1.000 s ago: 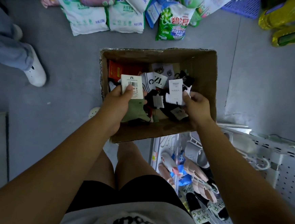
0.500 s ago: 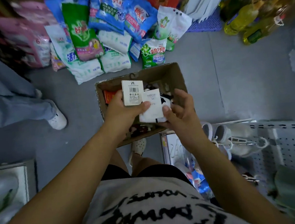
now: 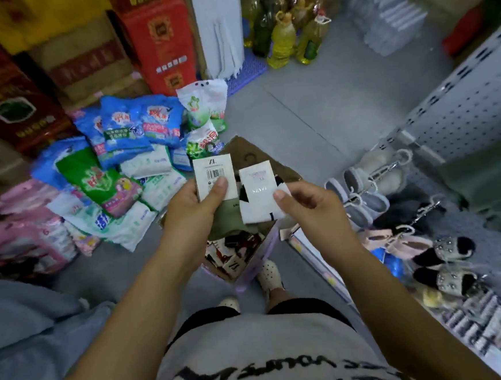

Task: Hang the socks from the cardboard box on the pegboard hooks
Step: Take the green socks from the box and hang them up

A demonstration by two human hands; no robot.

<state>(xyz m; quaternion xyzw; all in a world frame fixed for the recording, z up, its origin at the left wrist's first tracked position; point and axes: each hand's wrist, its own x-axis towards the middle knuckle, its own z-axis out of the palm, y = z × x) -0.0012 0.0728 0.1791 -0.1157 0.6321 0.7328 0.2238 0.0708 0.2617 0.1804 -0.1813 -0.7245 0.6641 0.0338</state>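
1. Your left hand [image 3: 193, 206] grips an olive-green sock pair [image 3: 226, 218] at frame centre, thumb pressed on its white barcode card [image 3: 213, 174]. Your right hand [image 3: 307, 206] pinches a white sock pair [image 3: 259, 198] with dark trim, just beside it.
2. Both pairs are held above the cardboard box [image 3: 251, 156], which holds more socks.
3. Risk: the right pinch looks light, so swinging toward the pegboard [image 3: 469, 97] at right could drop that pair. It could also snag on the slippers [image 3: 362, 178] hanging there.
4. The cards look stiff and the socks limp.
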